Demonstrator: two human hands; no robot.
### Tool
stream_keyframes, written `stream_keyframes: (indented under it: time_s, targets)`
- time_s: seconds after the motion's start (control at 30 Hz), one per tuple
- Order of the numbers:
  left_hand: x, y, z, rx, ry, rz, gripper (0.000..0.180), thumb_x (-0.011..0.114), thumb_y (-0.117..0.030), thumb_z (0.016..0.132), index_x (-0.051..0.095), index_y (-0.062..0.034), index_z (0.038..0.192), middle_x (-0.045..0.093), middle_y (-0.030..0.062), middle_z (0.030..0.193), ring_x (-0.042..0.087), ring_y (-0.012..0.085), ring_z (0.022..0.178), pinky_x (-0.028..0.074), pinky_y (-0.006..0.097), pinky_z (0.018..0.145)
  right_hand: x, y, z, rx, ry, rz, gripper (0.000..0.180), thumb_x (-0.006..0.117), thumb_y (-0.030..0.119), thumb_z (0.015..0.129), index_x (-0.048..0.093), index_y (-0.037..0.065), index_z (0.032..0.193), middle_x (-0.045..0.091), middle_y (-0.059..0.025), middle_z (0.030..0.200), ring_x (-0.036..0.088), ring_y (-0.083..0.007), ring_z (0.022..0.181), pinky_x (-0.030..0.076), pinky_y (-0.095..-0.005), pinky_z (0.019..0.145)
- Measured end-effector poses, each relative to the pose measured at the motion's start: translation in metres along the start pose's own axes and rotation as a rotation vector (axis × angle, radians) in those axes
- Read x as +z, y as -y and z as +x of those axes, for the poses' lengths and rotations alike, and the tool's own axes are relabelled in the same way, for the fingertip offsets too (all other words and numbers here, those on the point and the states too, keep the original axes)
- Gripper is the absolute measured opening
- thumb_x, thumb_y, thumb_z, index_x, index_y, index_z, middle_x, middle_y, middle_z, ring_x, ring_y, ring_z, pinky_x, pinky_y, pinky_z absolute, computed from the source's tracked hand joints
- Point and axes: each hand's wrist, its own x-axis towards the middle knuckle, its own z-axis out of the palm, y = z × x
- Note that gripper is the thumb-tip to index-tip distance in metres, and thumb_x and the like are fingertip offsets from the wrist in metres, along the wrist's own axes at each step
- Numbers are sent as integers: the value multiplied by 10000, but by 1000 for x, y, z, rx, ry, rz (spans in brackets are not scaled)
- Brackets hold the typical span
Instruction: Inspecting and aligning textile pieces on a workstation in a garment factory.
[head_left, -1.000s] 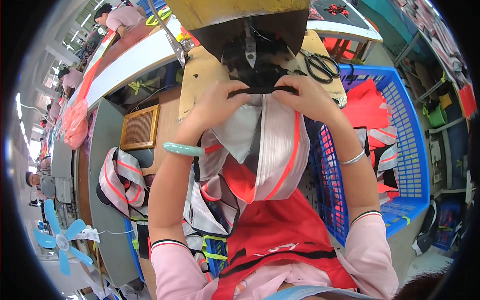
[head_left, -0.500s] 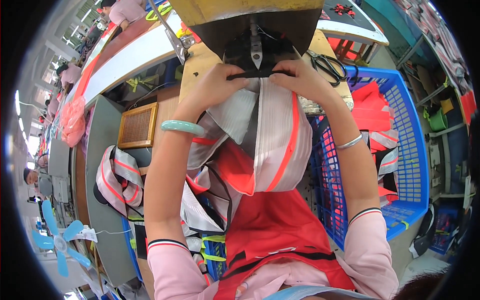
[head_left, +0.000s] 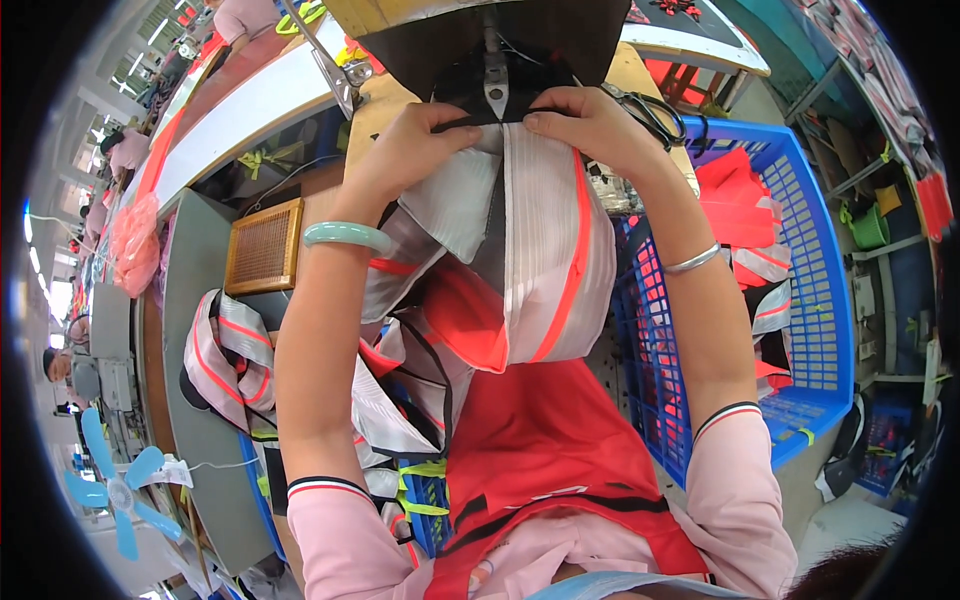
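Vest (head_left: pixel 545 270) hung lengthwise down mid-frame, its top edge under the needle (head_left: pixel 493 75). Left hand (head_left: pixel 415 145) and right hand (head_left: pixel 590 125) flanked it equally, fingers pinching that edge.

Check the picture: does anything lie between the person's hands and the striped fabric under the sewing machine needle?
Nothing visible does. The left hand and right hand both press directly on the silver-and-orange fabric just below the needle.

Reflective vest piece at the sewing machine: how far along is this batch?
Done: red vests lie in the blue basket. In hand: left hand and right hand hold the striped vest piece under the needle. Left: a pile of pieces waits beside the left arm.
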Motion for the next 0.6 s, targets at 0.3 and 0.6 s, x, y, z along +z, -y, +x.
stream_keyframes:
  time_s: [0.3, 0.6]
  targets:
    - [4, 2, 1, 16, -46, -43, 370, 680, -201, 867, 647, 60, 1126, 674, 61, 938, 594, 102, 823, 477, 239, 737, 1, 6, -7, 74, 1, 206, 286, 633, 259, 890, 663, 12, 1031, 603, 37, 828, 503, -45, 737, 399, -208, 657]
    - [17, -7, -50, 147, 270, 17, 284, 612, -219, 915, 631, 39, 1034, 609, 1, 830, 527, 56, 789, 454, 237, 701, -17, 61, -101, -156, 1, -458, 277, 651, 277, 799, 705, 66, 970, 672, -108, 956, 639, -294, 819, 516, -373, 728]
